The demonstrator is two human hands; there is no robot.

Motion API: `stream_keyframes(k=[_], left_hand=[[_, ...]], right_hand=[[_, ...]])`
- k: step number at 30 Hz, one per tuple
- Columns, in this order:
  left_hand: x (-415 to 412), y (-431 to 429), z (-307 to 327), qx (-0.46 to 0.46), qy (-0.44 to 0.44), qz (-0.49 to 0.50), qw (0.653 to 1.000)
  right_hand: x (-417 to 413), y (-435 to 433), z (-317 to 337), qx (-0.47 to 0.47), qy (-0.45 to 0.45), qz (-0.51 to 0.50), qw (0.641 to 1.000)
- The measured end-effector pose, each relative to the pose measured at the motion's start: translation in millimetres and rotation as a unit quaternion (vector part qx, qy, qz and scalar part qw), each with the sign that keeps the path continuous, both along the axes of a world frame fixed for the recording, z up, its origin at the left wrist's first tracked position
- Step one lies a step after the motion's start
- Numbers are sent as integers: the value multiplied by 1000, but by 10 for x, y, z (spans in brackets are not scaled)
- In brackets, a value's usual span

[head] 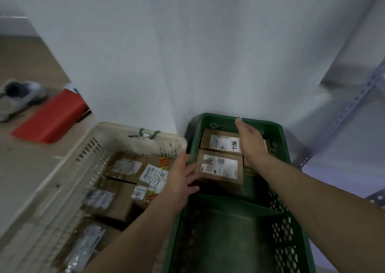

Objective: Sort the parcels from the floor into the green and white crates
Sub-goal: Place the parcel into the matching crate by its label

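Note:
The green crate (289, 227) stands on the right with brown cardboard parcels at its far end. My left hand (180, 178) rests against the left side of the nearer parcel (220, 169), fingers spread and touching it. Flat and straight-fingered, my right hand (250, 139) hovers over the far end of the crate, beside a parcel (220, 142) whose white label reads "98LL". To the left, the white crate (68, 168) holds several labelled cardboard parcels (125, 168).
A white wall rises just behind both crates. A red flat package (52, 116) and a grey shoe (18, 100) lie on the floor at the left. A perforated metal shelf upright (343, 116) runs along the right.

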State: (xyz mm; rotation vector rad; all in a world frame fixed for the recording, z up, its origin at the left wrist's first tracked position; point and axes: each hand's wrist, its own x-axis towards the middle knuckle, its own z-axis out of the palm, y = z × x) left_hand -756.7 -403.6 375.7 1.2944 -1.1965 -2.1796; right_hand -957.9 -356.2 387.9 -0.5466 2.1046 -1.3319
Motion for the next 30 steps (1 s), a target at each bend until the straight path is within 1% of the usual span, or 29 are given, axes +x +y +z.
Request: stream_keyframes(k=[1,2,3,5,7,8,11,14,17,23,30], left_hand=[[186,0,71,-2,9,8,1000],[383,-6,133,-5,11,20,1000],[598,1,222,-11,16,34,999],[1065,52,387,-24,18,60,998],[1589,148,575,-37,27,83,996],[1873,197,658,-49,28,98,994],[2783,357,814,-96,21,144,985],[3585,467,813,-107,12,173,979],[4165,592,745,-112,13,192,975],[4765,885,671,-106,1,219,970],[5221,1163,627,-95,-21,275,957]], right_hand=[[166,-20,88,-53,-77,-44,995],[336,-34,161,-96,-146,-77,982],[526,-38,233,-128,-195,-102,967],[941,-31,348,-173,-259,-131,941],[1431,-18,456,-212,-292,-119,925],[1687,-12,505,-222,-295,-105,923],[2450,31,681,-216,-271,-82,935],[3031,105,801,-219,-243,-58,943],[3426,215,869,-226,-215,-46,949],[3907,382,1038,-207,-207,-11,956],[4393,435,1081,-166,-124,57,977]])
